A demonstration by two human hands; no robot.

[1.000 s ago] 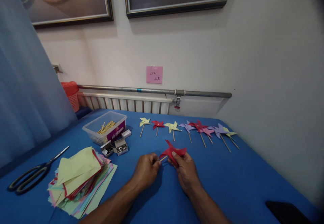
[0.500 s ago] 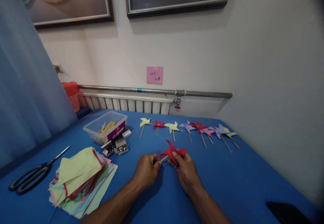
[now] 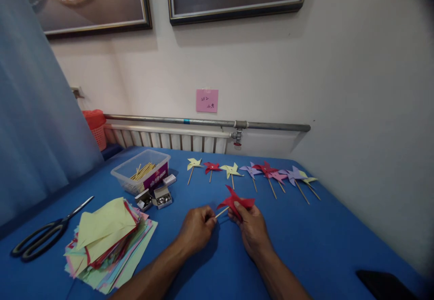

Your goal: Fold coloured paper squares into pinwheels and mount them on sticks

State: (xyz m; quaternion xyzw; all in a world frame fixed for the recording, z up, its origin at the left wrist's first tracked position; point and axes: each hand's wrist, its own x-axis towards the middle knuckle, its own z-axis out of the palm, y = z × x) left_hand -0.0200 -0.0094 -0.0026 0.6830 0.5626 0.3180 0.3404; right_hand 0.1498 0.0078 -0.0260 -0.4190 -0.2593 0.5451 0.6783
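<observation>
In front of me, above the blue table (image 3: 203,273), my right hand (image 3: 251,227) pinches a red paper pinwheel (image 3: 233,199) near its centre, thumb on top. My left hand (image 3: 199,225) is closed on a thin wooden stick (image 3: 222,212), which runs from those fingers toward the pinwheel's underside. Where stick and paper meet is hidden by the right fingers. Beyond my hands lies a row of pinwheels on sticks, among them a yellow pinwheel (image 3: 232,170), a large red pinwheel (image 3: 266,169) and a purple pinwheel (image 3: 294,176).
To the left, a clear plastic tub (image 3: 140,173) holds wooden sticks, beside small boxes of metal pins (image 3: 162,198). Nearer are a stack of coloured paper (image 3: 108,241) and black-handled scissors (image 3: 50,234). A dark flat object (image 3: 384,284) lies at the lower right.
My right hand has shifted slightly right with the red pinwheel, and more of the stick shows between my hands. My left hand has barely moved.
</observation>
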